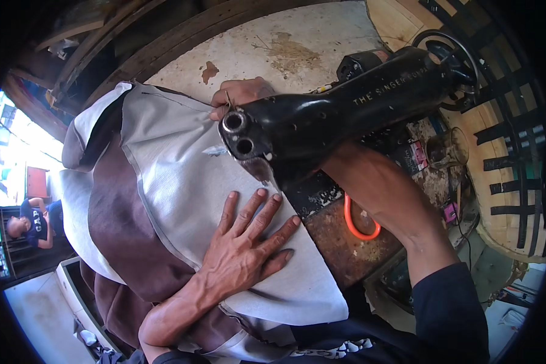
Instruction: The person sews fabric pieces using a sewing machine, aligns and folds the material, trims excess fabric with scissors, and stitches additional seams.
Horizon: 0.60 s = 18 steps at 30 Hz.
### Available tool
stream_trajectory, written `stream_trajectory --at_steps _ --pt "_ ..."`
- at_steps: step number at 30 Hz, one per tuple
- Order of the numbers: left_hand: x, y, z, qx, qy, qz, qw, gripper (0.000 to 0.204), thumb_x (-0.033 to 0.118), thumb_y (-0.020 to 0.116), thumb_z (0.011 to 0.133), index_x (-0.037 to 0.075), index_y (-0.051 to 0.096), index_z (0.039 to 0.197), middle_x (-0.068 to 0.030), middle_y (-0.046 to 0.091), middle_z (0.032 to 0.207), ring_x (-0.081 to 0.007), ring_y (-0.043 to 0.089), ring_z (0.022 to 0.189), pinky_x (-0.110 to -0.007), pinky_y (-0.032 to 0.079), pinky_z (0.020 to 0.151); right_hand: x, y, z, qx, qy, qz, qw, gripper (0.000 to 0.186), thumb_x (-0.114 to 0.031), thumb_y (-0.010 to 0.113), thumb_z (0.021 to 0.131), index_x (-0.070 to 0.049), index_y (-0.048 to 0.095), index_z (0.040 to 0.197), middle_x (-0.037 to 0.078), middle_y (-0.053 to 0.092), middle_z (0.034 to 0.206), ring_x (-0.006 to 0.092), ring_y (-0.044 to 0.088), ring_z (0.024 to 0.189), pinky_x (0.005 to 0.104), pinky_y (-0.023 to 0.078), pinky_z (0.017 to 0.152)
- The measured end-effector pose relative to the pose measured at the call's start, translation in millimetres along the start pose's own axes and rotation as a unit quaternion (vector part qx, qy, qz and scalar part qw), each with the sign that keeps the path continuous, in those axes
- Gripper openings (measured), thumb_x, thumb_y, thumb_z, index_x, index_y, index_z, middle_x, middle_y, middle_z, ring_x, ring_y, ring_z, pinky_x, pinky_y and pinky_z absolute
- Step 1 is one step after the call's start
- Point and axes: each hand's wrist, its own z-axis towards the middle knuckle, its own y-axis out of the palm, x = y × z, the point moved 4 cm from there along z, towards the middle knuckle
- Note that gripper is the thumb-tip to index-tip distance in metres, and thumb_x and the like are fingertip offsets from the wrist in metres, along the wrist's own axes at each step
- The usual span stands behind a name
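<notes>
Dark sleeves (452,306), white-printed dark shirt (346,330)

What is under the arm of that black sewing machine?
The person's right forearm passes beneath the machine arm, and the right hand shows beyond it. Grey cloth runs under the front end. The machine hides the stretch between forearm and hand, and the stitching spot.

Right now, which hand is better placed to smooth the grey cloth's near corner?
Likely left: the left hand lies spread on the grey cloth; the right hand is partly behind the sewing machine.
</notes>
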Motion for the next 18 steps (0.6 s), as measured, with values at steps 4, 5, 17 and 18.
stream_trajectory --at_steps 4,5,17,18 --pt "-15 -11 7 0.041 -0.007 -0.025 0.999 0.055 0.042 0.076 0.088 0.026 0.067 0.14 -0.017 0.051 0.131 -0.038 0.044 0.135 -0.062 0.029 0.121 -2 -6 17 0.054 0.08 0.021 0.995 0.026 -0.033 0.075 0.09 -0.007 0.076 0.097 0.011 0.071 0.1 0.0328 0.07 0.097 0.045 0.052 0.083" --pt "-17 -13 6 0.053 -0.019 -0.035 0.998 0.053 0.041 0.077 0.088 0.026 0.069 0.138 -0.0171 0.052 0.125 -0.0378 0.047 0.13 -0.06 0.033 0.118 -5 -3 20 0.057 0.091 0.002 0.994 0.024 -0.03 0.075 0.09 -0.007 0.076 0.096 0.011 0.071 0.098 0.034 0.07 0.096 0.0456 0.052 0.083" --pt "-47 -29 21 0.028 -0.018 -0.074 0.997 0.058 0.025 0.084 0.078 0.023 0.072 0.134 -0.0217 0.067 0.127 -0.0419 0.063 0.115 -0.051 0.049 0.102 10 5 45 0.099 0.12 0.051 0.987 0.021 -0.025 0.075 0.089 -0.005 0.076 0.096 0.014 0.072 0.099 0.0394 0.069 0.093 0.0484 0.052 0.082" --pt "-49 -28 23 0.027 -0.013 -0.069 0.997 0.058 0.025 0.084 0.078 0.023 0.072 0.134 -0.0217 0.067 0.127 -0.0419 0.063 0.115 -0.051 0.049 0.102 13 5 48 0.1 0.107 0.047 0.988 0.021 -0.024 0.075 0.089 -0.004 0.076 0.094 0.015 0.072 0.098 0.039 0.069 0.093 0.0481 0.052 0.081"
